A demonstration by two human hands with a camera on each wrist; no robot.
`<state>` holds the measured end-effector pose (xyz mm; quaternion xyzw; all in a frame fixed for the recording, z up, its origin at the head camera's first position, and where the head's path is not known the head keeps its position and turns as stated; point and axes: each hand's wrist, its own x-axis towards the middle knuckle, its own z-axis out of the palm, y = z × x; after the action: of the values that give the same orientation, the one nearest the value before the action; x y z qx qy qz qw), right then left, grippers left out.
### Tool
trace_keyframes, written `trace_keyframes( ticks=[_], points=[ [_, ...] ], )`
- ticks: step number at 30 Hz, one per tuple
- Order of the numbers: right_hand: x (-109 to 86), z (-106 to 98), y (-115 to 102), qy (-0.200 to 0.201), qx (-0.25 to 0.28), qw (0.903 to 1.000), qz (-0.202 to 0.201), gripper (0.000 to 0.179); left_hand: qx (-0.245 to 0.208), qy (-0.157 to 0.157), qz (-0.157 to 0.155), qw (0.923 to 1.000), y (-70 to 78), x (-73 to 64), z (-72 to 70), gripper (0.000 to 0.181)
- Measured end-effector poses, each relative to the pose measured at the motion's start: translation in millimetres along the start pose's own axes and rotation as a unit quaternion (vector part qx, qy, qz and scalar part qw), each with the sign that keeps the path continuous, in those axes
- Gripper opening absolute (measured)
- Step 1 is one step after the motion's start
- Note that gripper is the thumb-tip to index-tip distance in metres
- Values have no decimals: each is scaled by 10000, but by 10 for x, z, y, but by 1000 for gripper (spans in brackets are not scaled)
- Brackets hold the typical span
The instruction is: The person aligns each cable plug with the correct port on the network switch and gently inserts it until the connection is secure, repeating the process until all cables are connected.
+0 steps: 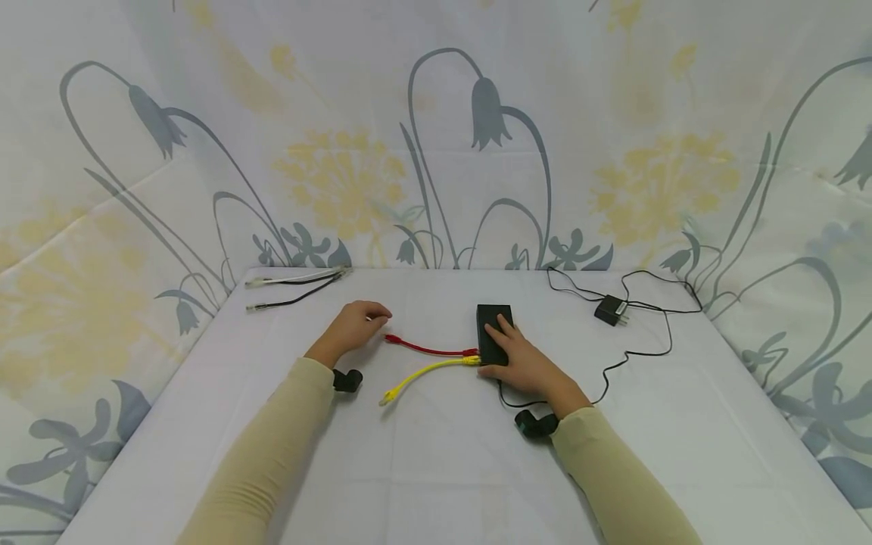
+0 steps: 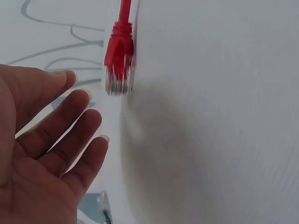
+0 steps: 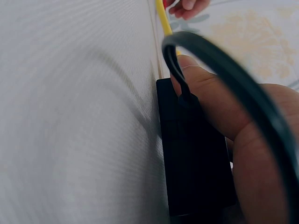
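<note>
A black box (image 1: 493, 350) with the look of a network switch lies on the table. Red (image 1: 436, 351) and yellow (image 1: 429, 369) Ethernet cables run left from its left side. My right hand (image 1: 527, 367) rests on the box, fingers spread over its top and thumb at the near left corner. A black cord (image 3: 233, 79) enters the box's near side. My left hand (image 1: 354, 327) is just left of the red cable's free plug (image 2: 119, 60); its fingers are loosely bent, thumb apart, with nothing between them. The yellow cable's free plug (image 1: 388, 397) lies nearer me.
At the back left lie several short black and white cables with clear plugs (image 1: 300, 280). A black power adapter (image 1: 611, 309) sits at the back right, its thin cord (image 1: 671, 333) looping over the table toward the box. A patterned cloth (image 1: 443, 151) hangs behind the white-covered table (image 1: 422, 469).
</note>
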<state>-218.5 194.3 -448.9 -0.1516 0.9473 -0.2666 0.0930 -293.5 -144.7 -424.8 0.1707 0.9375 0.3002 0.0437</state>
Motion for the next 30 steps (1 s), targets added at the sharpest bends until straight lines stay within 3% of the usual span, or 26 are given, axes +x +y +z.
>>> trace_keyframes(
  ticks=[11,30],
  points=[
    [-6,6,-12,29,27,10000,5,90,191,230,-136,9995,-148,-38,-131,26],
    [-15,-8,-23,-1,102,9999,-35,90,184,174,-672,9974,-398,-43,-309,38]
  ],
)
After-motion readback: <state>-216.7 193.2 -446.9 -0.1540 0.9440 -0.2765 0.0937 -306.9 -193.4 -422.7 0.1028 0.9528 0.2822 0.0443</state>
